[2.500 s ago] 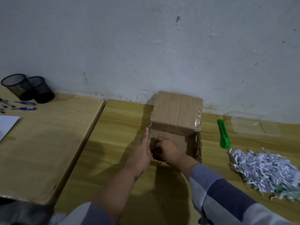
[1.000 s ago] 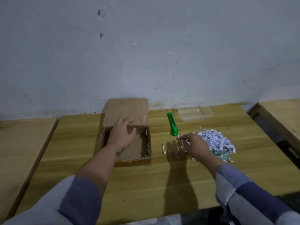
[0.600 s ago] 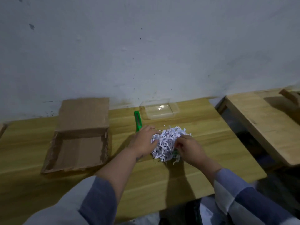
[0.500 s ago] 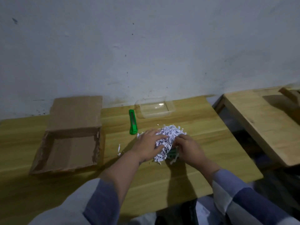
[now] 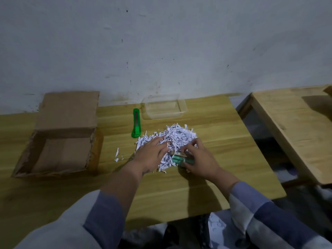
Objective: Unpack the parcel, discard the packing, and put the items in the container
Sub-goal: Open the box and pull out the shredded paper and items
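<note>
A heap of white shredded paper (image 5: 177, 136) lies in the middle of the wooden table (image 5: 224, 146). My left hand (image 5: 151, 153) rests flat on its left side, fingers spread. My right hand (image 5: 199, 159) grips a green packet (image 5: 177, 159) with a white label, half buried at the heap's near edge. The open cardboard box (image 5: 61, 137) sits empty at the left, flap up against the wall. A clear plastic container (image 5: 164, 108) stands empty at the back by the wall.
A green utility knife (image 5: 136, 125) lies between the box and the container. A few paper shreds (image 5: 117, 155) are scattered left of the heap. A second wooden table (image 5: 294, 126) stands to the right across a gap.
My right hand left the box and joined the left at the paper heap. Both hands dug into it, and a green packet has come into sight under my right hand.
</note>
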Available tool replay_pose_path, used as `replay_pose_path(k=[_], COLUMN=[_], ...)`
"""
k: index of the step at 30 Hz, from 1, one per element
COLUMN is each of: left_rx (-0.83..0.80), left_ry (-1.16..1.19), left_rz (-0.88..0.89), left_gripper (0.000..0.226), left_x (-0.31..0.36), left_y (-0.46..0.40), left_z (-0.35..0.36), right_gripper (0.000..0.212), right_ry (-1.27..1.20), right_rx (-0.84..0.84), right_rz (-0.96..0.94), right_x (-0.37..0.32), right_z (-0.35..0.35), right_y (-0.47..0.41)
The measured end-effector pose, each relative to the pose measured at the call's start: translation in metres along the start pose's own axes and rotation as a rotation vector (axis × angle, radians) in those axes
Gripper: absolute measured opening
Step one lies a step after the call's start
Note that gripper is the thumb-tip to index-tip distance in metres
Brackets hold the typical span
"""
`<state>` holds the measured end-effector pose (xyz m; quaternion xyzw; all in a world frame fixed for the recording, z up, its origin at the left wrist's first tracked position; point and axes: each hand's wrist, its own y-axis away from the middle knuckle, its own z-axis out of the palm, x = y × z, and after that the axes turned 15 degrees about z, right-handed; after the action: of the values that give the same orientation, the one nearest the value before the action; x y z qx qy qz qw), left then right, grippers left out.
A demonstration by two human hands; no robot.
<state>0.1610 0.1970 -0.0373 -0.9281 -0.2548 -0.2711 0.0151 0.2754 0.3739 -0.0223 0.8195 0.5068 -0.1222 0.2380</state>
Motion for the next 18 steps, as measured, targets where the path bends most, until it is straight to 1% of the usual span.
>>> replay_pose_path(k=[4,6,7,10,12,14,18], left_rx=[0.0,0.021,0.031,0.036,0.037,0.035,0.039], left_ry=[-0.022,-0.008,-0.004,0.0,0.016,0.026,0.042], left_rz=[-0.003,-0.023,-0.032,-0.044,-0.045,-0.051,-0.069], left_gripper=[0.044,0.043,0.042,0.042,0.041,0.042,0.042], left_x=[0.001,0.003,0.004,0.008,0.01,0.01,0.008], left_y=[0.0,0.0,0.0,0.001,0.002,0.004,0.008], left_z=[0.003,0.004,0.004,0.003,0.003,0.003,0.006], right_gripper=[0.027,0.03,0.032,0.033,0.032,0.032,0.033], right_ry=[0.049,0.018,-0.048,-0.35,-0.485,-0.547,-0.543], right_rx=[-0.016,0.0,0.0,0.013,0.035,0.052,0.061], right_rz=[-0.011,-0.006,0.011,0.079,0.114,0.122,0.162], right_x=[0.002,0.0,-0.001,-0.005,-0.009,-0.012,-0.013], right_z=[-0.011,-0.017,-0.02,-0.032,-0.039,-0.046,-0.05], right_y=[0.006,0.008,0.008,0.005,0.003,0.0,-0.007])
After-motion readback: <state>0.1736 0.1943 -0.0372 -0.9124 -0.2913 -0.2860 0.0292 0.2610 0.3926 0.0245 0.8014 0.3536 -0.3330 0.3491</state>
